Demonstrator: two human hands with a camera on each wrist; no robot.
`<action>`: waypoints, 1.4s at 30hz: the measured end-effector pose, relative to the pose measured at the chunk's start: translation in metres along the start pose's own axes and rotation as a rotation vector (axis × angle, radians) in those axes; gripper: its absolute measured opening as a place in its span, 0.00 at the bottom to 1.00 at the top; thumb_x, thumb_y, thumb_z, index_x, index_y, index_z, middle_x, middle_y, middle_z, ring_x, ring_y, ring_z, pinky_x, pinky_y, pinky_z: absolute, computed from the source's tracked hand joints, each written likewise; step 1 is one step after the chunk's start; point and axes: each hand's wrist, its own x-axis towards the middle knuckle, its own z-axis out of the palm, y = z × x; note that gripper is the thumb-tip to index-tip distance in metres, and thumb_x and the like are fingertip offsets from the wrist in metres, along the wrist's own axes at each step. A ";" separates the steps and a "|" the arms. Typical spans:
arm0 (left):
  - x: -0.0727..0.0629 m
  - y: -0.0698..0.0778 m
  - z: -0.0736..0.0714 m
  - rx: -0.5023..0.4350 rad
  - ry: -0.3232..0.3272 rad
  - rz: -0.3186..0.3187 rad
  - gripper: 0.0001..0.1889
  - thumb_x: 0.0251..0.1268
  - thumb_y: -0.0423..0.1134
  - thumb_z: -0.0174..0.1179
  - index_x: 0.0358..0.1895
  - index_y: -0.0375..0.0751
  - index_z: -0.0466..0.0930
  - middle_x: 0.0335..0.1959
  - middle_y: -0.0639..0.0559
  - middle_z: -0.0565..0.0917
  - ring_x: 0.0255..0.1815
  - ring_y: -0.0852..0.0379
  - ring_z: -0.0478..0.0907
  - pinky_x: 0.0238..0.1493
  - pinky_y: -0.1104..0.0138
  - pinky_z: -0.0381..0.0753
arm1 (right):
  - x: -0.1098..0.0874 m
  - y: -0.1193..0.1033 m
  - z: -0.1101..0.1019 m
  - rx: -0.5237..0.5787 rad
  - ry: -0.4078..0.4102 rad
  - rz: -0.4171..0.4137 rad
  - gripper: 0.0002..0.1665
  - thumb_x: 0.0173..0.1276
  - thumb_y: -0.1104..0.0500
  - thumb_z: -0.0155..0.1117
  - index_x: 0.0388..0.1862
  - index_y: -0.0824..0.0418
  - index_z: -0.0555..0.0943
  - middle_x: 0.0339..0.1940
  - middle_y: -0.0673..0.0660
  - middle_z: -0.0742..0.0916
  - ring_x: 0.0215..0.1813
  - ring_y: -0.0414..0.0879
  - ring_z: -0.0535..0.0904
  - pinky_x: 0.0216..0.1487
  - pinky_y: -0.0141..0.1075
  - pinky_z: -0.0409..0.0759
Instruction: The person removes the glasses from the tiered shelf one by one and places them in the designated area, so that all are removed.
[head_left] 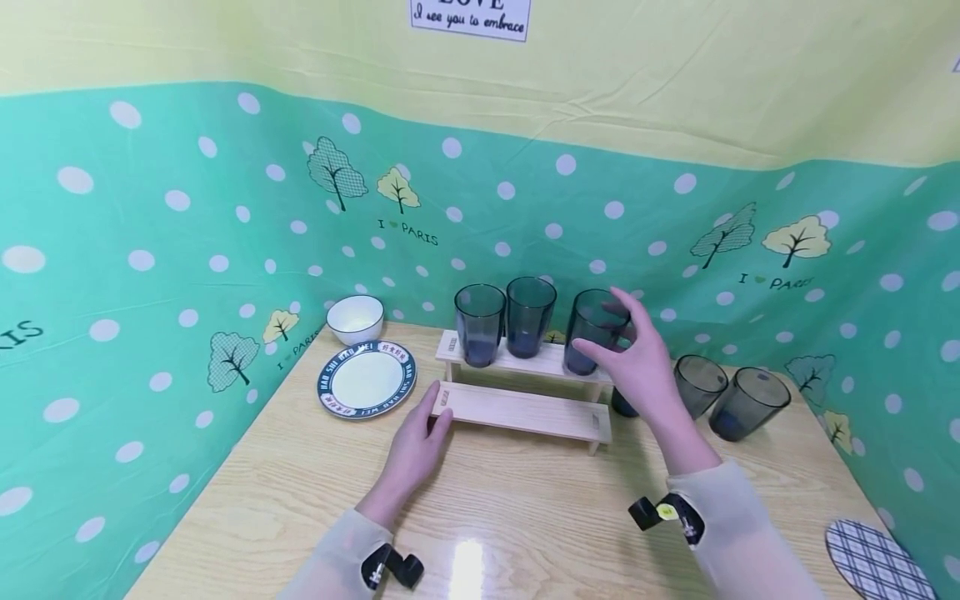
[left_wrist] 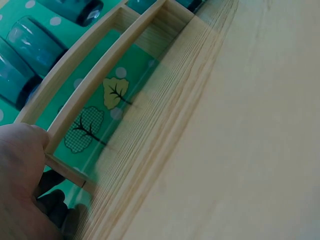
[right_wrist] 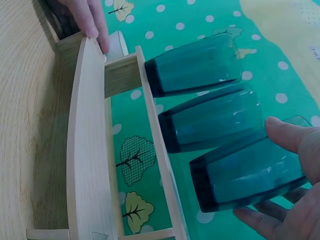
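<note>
Holding a dark glass (right_wrist: 240, 175), the right grip (head_left: 637, 362) has its thumb on one side and fingers curled round the other! That glass is at the right of the shelf's upper board (head_left: 543, 363), its base looking just apart from the wood, two more glasses (head_left: 480, 321) to its left. Down front, the left grip (head_left: 416, 442) pinches the left end of the shelf (head_left: 517, 407). How will that glass behave? Stiff, I'd say, smooth enough to slip, probably breakable, the thick base putting its weight low. Best hold: thumb and fingers opposed around the middle, below the rim. The shelf looks light and rigid, so it could slide if knocked.

And now the writing! High on the cloth (head_left: 480, 221), a label (head_left: 471, 20) reads "I see you to embrace" beneath a cropped "LOVE"; lower, "I PARIS" with a heart, repeated. The plate's rim (head_left: 324, 382) seems to say "HAO SHI HAO WEI". Marks on the shelf are too small to read; no brand shows on the glass.
</note>
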 end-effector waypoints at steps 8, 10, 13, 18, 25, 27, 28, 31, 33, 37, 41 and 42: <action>0.000 0.000 0.000 -0.004 -0.005 0.003 0.35 0.91 0.49 0.54 0.91 0.43 0.55 0.86 0.36 0.66 0.85 0.36 0.63 0.86 0.43 0.60 | -0.022 -0.007 -0.012 0.018 -0.010 -0.008 0.62 0.67 0.38 0.84 0.92 0.36 0.57 0.82 0.48 0.75 0.76 0.58 0.74 0.67 0.59 0.80; 0.001 0.000 0.001 -0.003 -0.004 0.004 0.35 0.91 0.49 0.54 0.91 0.43 0.55 0.86 0.36 0.66 0.85 0.36 0.63 0.86 0.43 0.60 | -0.027 -0.007 -0.015 0.031 -0.020 -0.006 0.62 0.68 0.40 0.84 0.92 0.38 0.57 0.83 0.49 0.75 0.78 0.57 0.74 0.71 0.60 0.79; 0.000 0.000 0.000 -0.003 -0.003 0.003 0.35 0.91 0.49 0.54 0.91 0.44 0.55 0.86 0.36 0.66 0.85 0.36 0.63 0.86 0.43 0.61 | -0.035 -0.005 -0.019 0.034 -0.038 0.010 0.63 0.68 0.41 0.85 0.93 0.39 0.57 0.84 0.53 0.73 0.78 0.59 0.75 0.72 0.60 0.80; 0.001 0.000 0.000 -0.002 -0.002 -0.001 0.35 0.91 0.49 0.54 0.91 0.44 0.56 0.86 0.36 0.66 0.85 0.36 0.63 0.86 0.43 0.61 | -0.048 -0.001 -0.026 -0.035 -0.033 0.022 0.62 0.68 0.37 0.83 0.93 0.38 0.57 0.84 0.54 0.73 0.78 0.60 0.76 0.70 0.59 0.82; 0.002 -0.002 0.002 0.007 0.008 0.011 0.35 0.91 0.48 0.55 0.90 0.42 0.55 0.85 0.34 0.66 0.85 0.35 0.64 0.85 0.42 0.61 | -0.063 0.006 -0.037 -0.134 0.007 0.016 0.61 0.68 0.37 0.83 0.92 0.35 0.59 0.74 0.57 0.80 0.59 0.54 0.79 0.51 0.40 0.82; 0.001 -0.003 0.002 0.011 0.013 0.017 0.35 0.91 0.48 0.55 0.90 0.42 0.56 0.85 0.34 0.67 0.85 0.34 0.64 0.85 0.42 0.62 | -0.067 0.009 -0.040 -0.138 0.011 0.021 0.61 0.68 0.37 0.84 0.92 0.35 0.59 0.73 0.57 0.80 0.58 0.53 0.79 0.49 0.35 0.80; 0.001 -0.003 0.002 0.012 0.015 0.021 0.35 0.90 0.48 0.55 0.90 0.41 0.56 0.84 0.34 0.67 0.84 0.34 0.64 0.85 0.41 0.62 | -0.069 0.011 -0.042 -0.138 0.012 0.027 0.61 0.67 0.37 0.84 0.92 0.35 0.59 0.73 0.58 0.80 0.59 0.54 0.79 0.49 0.33 0.79; 0.001 -0.003 0.002 0.009 0.013 0.020 0.35 0.90 0.48 0.55 0.90 0.41 0.56 0.85 0.34 0.67 0.84 0.34 0.64 0.85 0.41 0.62 | -0.074 0.016 -0.047 -0.129 0.015 0.045 0.62 0.67 0.38 0.84 0.92 0.35 0.58 0.77 0.59 0.78 0.64 0.57 0.79 0.50 0.31 0.80; 0.001 -0.002 0.002 0.006 0.006 0.013 0.35 0.91 0.48 0.55 0.90 0.42 0.56 0.85 0.35 0.66 0.85 0.35 0.63 0.85 0.42 0.61 | -0.076 0.020 -0.051 -0.126 0.017 0.059 0.63 0.66 0.38 0.85 0.92 0.35 0.58 0.80 0.60 0.75 0.68 0.59 0.78 0.53 0.32 0.80; 0.001 -0.001 0.001 0.005 0.002 0.008 0.35 0.91 0.48 0.55 0.90 0.42 0.56 0.85 0.35 0.66 0.85 0.35 0.63 0.86 0.42 0.61 | -0.080 0.028 -0.057 -0.128 0.024 0.077 0.64 0.66 0.38 0.85 0.92 0.32 0.56 0.82 0.59 0.73 0.67 0.57 0.76 0.52 0.30 0.79; 0.001 -0.001 0.001 0.010 0.003 0.011 0.35 0.91 0.47 0.55 0.90 0.41 0.56 0.85 0.34 0.66 0.85 0.35 0.63 0.85 0.41 0.61 | -0.083 0.036 -0.060 -0.129 0.023 0.093 0.65 0.67 0.38 0.85 0.93 0.33 0.54 0.77 0.62 0.77 0.65 0.54 0.77 0.48 0.21 0.78; 0.000 -0.001 0.001 0.011 0.002 0.009 0.35 0.91 0.47 0.55 0.90 0.41 0.56 0.85 0.34 0.66 0.85 0.34 0.63 0.85 0.41 0.61 | -0.084 0.038 -0.060 -0.129 0.020 0.100 0.65 0.67 0.38 0.85 0.93 0.34 0.54 0.76 0.63 0.78 0.66 0.54 0.77 0.49 0.19 0.77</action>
